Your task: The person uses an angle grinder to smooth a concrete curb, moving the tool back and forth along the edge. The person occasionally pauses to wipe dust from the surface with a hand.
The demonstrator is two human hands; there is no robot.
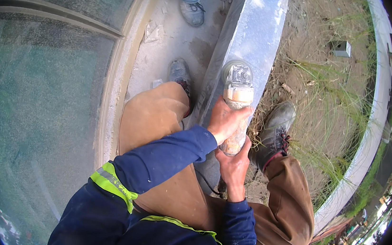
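An angle grinder (239,95), coated in pale dust, lies along the top of a grey stone ledge (258,28). Its round head and disc rest at or just over the ledge surface; the exact contact is hidden. My left hand (225,120) is wrapped around the grinder's body behind the head. Closer to me, my right hand (234,169) grips the rear end of the body. A dark cord (208,183) runs below the right hand. Pale dust smears the far part of the ledge.
I straddle the ledge, boots on both sides. At the left stands a dusty glass window (40,106) with a pale frame. Another person's boot (191,14) stands on the dusty strip ahead. Grass (327,79) and a small grey box (341,49) are at the right.
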